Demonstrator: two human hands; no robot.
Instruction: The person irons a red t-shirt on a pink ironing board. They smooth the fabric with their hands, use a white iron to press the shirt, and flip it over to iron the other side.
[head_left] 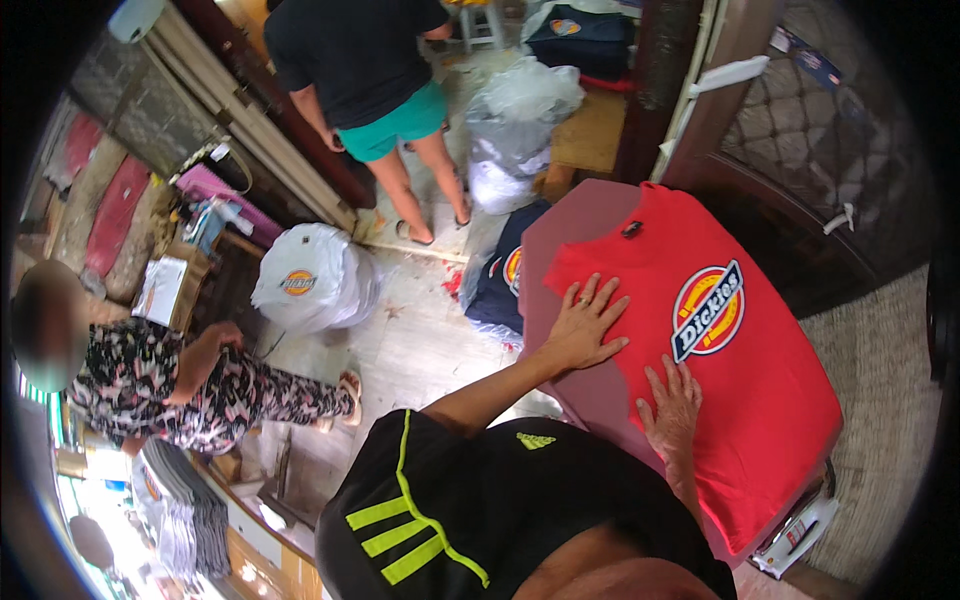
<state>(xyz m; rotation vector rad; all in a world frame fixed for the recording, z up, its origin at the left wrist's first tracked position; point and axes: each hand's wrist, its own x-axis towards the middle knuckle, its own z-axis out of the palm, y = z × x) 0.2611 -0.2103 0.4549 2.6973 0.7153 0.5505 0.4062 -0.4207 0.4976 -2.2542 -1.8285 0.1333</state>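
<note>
- A bright red fabric T-shirt (760,430) lies spread over the maroon cloth-covered bench (570,220) on the right.
- A round red, yellow and white emblem with a dark-edged slanting band (710,311) is on the shirt, right of both hands.
- The left hand (588,328) rests palm down across the shirt's left edge, its grip spread, fingers apart.
- The right hand (670,408) presses on the shirt nearer the body, its grip likewise spread, fingers apart.
- Left of the bench is a dark navy fabric bundle (500,275); farther left, a white plastic-wrapped rounded bundle (310,280) stands on the pale floor (400,345).
- A person in green shorts (395,125) stands at the far side; another in patterned clothes (145,375) is at left.
</note>
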